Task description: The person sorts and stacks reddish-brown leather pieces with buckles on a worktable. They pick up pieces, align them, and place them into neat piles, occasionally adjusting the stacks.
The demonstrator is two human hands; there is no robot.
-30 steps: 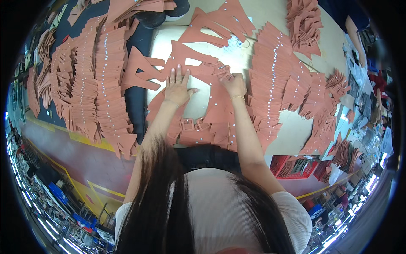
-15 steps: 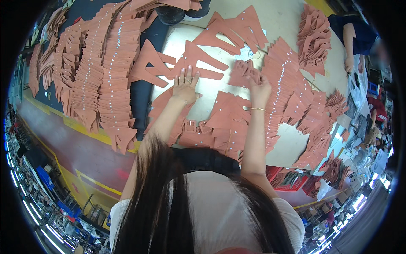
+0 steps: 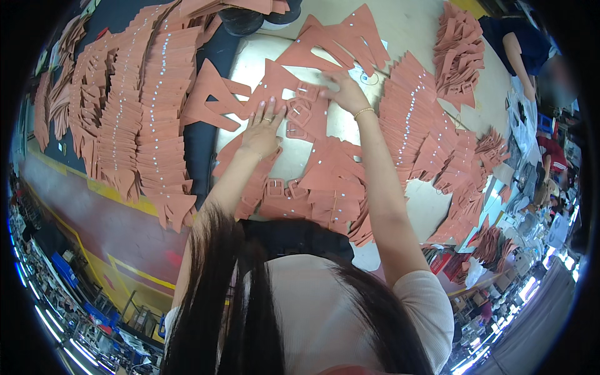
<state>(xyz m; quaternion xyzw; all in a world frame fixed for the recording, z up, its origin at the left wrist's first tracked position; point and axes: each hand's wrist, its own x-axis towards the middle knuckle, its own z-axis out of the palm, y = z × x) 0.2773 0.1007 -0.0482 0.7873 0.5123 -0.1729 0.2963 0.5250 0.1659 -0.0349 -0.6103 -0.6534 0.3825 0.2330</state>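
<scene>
Flat on a terracotta-coloured cut panel [image 3: 272, 78] with slanted cut-outs rests my left hand [image 3: 262, 132], fingers spread. Beside its fingertips lies a same-coloured piece with several covered buckles [image 3: 300, 114], overlapping the panel's right part. My right hand [image 3: 347, 94] is just right of the topmost buckle, thumb and fingers apart; its fingertips are close to the piece's edge, and I cannot tell whether they touch it. Left of my left hand is another cut panel [image 3: 215, 94]. Nearer to me, more buckled pieces [image 3: 278, 187] and stacked panels [image 3: 334, 165] lie on the table.
Long fanned rows of panels [image 3: 165, 106] cover the dark surface at left. A fanned stack [image 3: 406, 119] lies right of my right arm, with a further pile [image 3: 459, 53] behind. Dark round objects [image 3: 244, 22] stand at the far edge. A person's arm [image 3: 515, 56] shows at right.
My right hand has moved left and away from me, from beside the fanned stack. The buckled piece it held now lies spread on the panel by my left hand, and the fingers have opened.
</scene>
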